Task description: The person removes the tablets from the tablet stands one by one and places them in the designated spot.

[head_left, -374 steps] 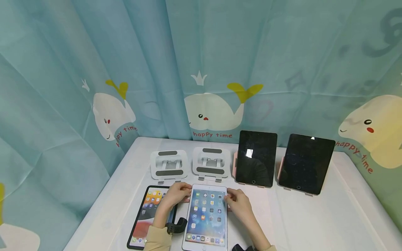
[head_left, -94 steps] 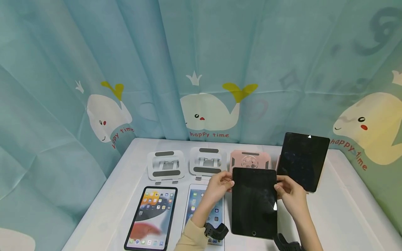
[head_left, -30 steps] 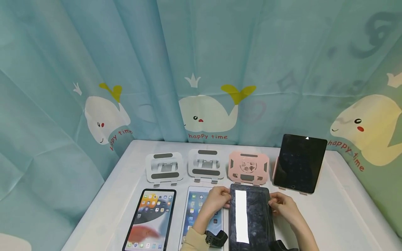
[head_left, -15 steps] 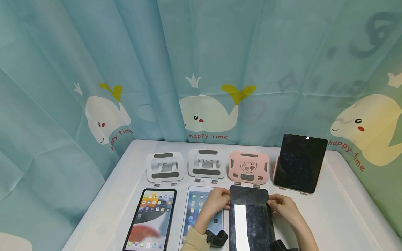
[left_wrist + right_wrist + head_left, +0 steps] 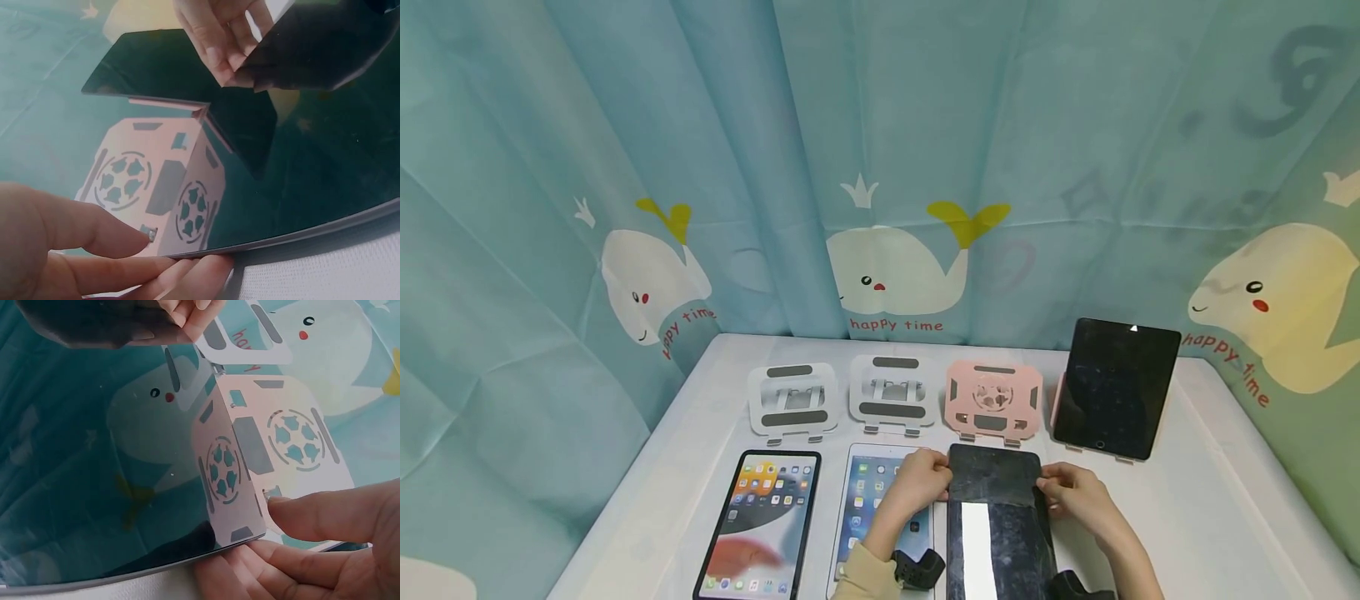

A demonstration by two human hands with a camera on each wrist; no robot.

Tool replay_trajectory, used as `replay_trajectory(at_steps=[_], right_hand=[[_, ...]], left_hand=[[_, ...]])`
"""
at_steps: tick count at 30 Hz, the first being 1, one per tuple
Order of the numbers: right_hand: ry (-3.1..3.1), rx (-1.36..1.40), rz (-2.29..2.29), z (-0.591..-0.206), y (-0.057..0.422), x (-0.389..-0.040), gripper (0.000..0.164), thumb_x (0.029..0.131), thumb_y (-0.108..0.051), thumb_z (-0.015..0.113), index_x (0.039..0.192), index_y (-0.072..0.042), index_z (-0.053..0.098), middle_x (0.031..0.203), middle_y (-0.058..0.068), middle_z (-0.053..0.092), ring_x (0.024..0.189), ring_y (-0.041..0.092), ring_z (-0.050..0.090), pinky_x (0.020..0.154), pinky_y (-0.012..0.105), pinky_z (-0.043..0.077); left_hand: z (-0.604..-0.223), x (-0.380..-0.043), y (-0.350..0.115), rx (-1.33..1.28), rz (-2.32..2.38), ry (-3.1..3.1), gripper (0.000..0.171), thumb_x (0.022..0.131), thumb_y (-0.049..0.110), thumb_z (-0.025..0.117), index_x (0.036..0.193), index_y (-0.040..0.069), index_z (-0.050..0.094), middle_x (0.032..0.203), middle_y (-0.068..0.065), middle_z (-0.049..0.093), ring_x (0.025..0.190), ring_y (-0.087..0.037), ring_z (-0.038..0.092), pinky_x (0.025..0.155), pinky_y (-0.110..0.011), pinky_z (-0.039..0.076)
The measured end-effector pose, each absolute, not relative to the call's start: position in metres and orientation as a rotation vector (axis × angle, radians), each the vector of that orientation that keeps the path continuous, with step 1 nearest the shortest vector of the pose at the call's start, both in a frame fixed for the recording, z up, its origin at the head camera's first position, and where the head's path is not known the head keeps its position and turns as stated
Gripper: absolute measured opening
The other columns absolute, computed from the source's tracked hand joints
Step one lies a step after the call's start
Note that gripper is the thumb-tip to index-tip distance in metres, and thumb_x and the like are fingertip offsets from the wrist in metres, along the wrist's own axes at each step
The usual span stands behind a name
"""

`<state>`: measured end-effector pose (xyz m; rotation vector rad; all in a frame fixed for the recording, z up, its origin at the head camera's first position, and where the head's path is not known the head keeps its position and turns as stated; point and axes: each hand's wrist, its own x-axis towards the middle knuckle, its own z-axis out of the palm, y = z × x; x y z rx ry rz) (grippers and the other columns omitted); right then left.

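A black tablet [image 5: 996, 479], its glossy screen mirroring the surroundings, lies nearly level close over the table in front of a pink stand [image 5: 1024, 392]. My left hand [image 5: 917, 483] pinches its left edge near the far corner; in the left wrist view the thumb is over the screen [image 5: 312, 181] and the fingers are under the edge. Opposite, my right hand [image 5: 1078, 493] pinches the right edge the same way, thumb above and fingers below, as the right wrist view shows. The tablet's near end runs out of the head view.
Two white stands [image 5: 760, 408] line the back left. Another black tablet [image 5: 1116, 387] leans on a stand at the back right. A lit white tablet [image 5: 865, 483] lies partly under my left forearm, beside a black-framed tablet [image 5: 760, 521]. A whale-print curtain [image 5: 895, 133] hangs behind.
Earlier my hands held the white tablet; then they took the black tablet off the pink stand and brought it toward me. Over the last second it tilted slightly flatter, its white reflection sliding nearer.
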<state>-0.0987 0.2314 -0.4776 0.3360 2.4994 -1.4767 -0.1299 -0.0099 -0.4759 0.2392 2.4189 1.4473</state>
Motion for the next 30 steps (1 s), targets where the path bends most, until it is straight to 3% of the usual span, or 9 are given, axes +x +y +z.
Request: replay_trajectory(at_steps=[11, 19, 22, 26, 30], right_hand=[[2.499, 0.326, -1.395, -0.4760, 0.2324, -0.0970, 0.040, 0.092, -0.010, 0.056, 0.120, 0.018, 0.053, 0.096, 0.020, 0.067, 0.075, 0.016, 0.066, 0.066, 0.032, 0.058], [2.483, 0.285, -1.361, -0.4723, 0.2318, -0.0961, 0.043, 0.093, -0.013, 0.057, 0.123, 0.018, 0.050, 0.094, 0.016, 0.065, 0.076, 0.015, 0.063, 0.067, 0.032, 0.058], [2.484, 0.283, -1.353, -0.4710, 0.2310, -0.0960, 0.044, 0.093, -0.013, 0.057, 0.123, 0.018, 0.050, 0.094, 0.016, 0.064, 0.076, 0.014, 0.063, 0.067, 0.031, 0.058], [2.502, 0.286, -1.335, -0.4695, 0.2324, -0.0960, 0.043, 0.093, -0.013, 0.057, 0.123, 0.017, 0.051, 0.094, 0.016, 0.065, 0.076, 0.016, 0.064, 0.067, 0.032, 0.058], [2.508, 0.295, -1.335, -0.4687, 0.2346, -0.0971, 0.044, 0.093, -0.015, 0.056, 0.123, 0.017, 0.051, 0.095, 0.016, 0.066, 0.077, 0.017, 0.067, 0.067, 0.033, 0.058]], left_hand=[[-0.4702, -0.1255, -0.0081, 0.232, 1.407, 2.444, 0.035, 0.089, 0.006, 0.052, 0.115, -0.015, 0.062, 0.100, -0.021, 0.069, 0.056, -0.010, 0.063, 0.054, -0.022, 0.051], [-0.4713, -0.1251, -0.0076, 0.268, 1.378, 2.485, 0.031, 0.088, 0.005, 0.051, 0.109, -0.013, 0.065, 0.067, -0.004, 0.061, 0.051, -0.006, 0.055, 0.053, -0.020, 0.044], [-0.4722, -0.1253, -0.0075, 0.282, 1.364, 2.506, 0.029, 0.087, 0.005, 0.051, 0.104, -0.012, 0.067, 0.063, -0.006, 0.059, 0.049, -0.006, 0.054, 0.051, -0.020, 0.042], [-0.4723, -0.1255, -0.0072, 0.279, 1.364, 2.520, 0.030, 0.088, 0.006, 0.052, 0.106, -0.012, 0.067, 0.083, -0.018, 0.069, 0.052, -0.008, 0.060, 0.053, -0.020, 0.045], [-0.4712, -0.1257, -0.0072, 0.260, 1.389, 2.503, 0.032, 0.089, 0.006, 0.052, 0.111, -0.013, 0.065, 0.103, -0.022, 0.070, 0.056, -0.011, 0.064, 0.055, -0.022, 0.050]])
